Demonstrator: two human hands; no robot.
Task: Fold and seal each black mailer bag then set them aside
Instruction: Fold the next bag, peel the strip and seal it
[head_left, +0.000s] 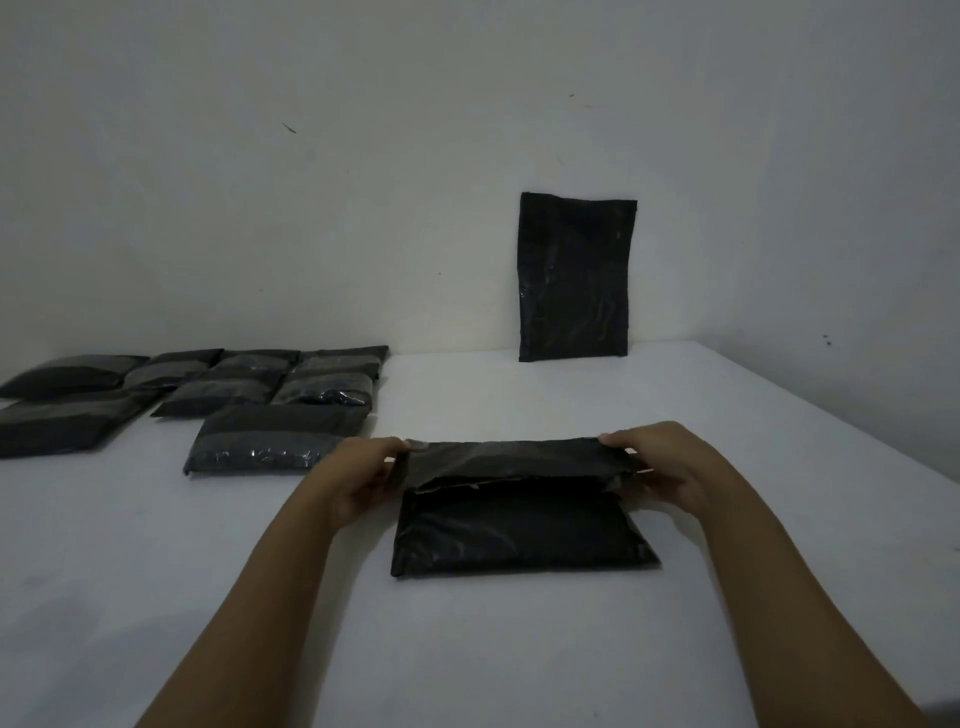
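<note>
The room is dim, with weak and even light. A plain white wall (363, 182) stands behind the white counter (493, 649) and carries a few small dark marks. On the right a 2nd wall (857, 234) meets it in a corner.

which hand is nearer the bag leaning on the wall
Right. The right hand grips the right end of the mailer's flap, almost straight below the leaning bag. The left hand grips the flap's left end, farther off to the left.
</note>
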